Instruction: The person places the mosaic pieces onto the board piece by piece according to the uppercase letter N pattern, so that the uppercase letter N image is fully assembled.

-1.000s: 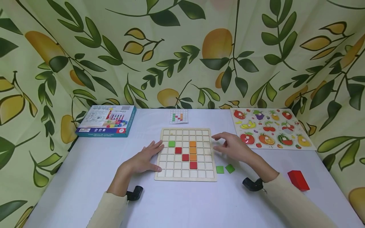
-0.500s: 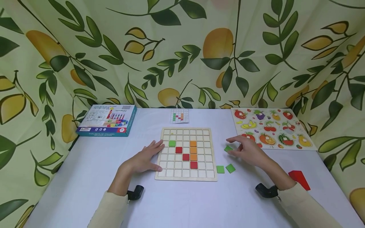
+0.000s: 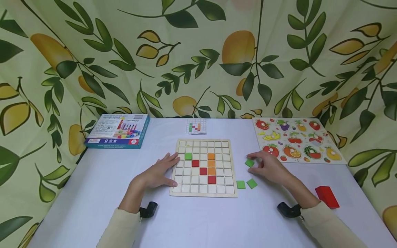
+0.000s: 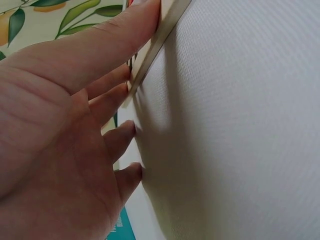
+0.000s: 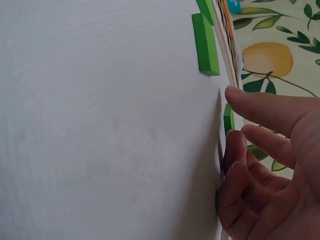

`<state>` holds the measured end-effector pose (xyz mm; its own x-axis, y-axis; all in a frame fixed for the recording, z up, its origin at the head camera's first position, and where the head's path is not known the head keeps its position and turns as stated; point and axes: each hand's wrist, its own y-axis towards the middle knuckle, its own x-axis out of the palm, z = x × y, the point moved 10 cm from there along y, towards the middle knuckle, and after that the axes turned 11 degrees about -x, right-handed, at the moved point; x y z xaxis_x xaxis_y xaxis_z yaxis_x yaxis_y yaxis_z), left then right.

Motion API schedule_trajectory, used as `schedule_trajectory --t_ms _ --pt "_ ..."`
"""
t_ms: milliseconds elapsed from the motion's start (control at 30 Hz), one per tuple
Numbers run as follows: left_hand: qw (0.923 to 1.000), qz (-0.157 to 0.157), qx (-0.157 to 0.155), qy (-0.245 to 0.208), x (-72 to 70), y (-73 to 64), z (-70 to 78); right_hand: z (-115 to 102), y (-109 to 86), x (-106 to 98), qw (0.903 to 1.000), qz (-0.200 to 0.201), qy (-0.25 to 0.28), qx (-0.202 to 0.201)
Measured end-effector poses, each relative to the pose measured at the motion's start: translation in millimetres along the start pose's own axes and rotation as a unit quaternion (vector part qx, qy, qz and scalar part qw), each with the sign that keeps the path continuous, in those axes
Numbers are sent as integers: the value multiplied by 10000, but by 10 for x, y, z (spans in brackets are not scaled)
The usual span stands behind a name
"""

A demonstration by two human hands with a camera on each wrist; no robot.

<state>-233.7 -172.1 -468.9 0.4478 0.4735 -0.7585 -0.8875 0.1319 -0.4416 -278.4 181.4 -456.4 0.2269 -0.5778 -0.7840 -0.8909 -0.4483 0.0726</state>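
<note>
Two green tiles (image 3: 241, 185) lie on the bench (image 3: 198, 224) beside the board (image 3: 203, 188), head view; the right hand (image 3: 270, 168) curls its grip round a third tile (image 3: 249, 163). The left hand (image 3: 155, 173), fingers spread, touches the board's left edge. Left wrist view: its thumb lies against the board. Right wrist view: thumb and forefinger bracket the third tile; pinched or merely flanked, I cannot tell.

- Plain cream fabric marks the left sleeve (image 3: 122, 227) and right sleeve (image 3: 330, 224).
- Black and rounded — the left wrist camera (image 3: 149, 209) matches the right wrist camera (image 3: 287, 209).
</note>
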Motion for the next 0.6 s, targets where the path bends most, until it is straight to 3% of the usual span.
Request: schedule_trajectory --t_ms 433,600 --pt "10000 3 -47 -50 9 -1 -3 27 24 34 9996 99 -273 -3" --pt "10000 17 -56 -33 0 4 -3 47 30 30 9998 100 -136 75"
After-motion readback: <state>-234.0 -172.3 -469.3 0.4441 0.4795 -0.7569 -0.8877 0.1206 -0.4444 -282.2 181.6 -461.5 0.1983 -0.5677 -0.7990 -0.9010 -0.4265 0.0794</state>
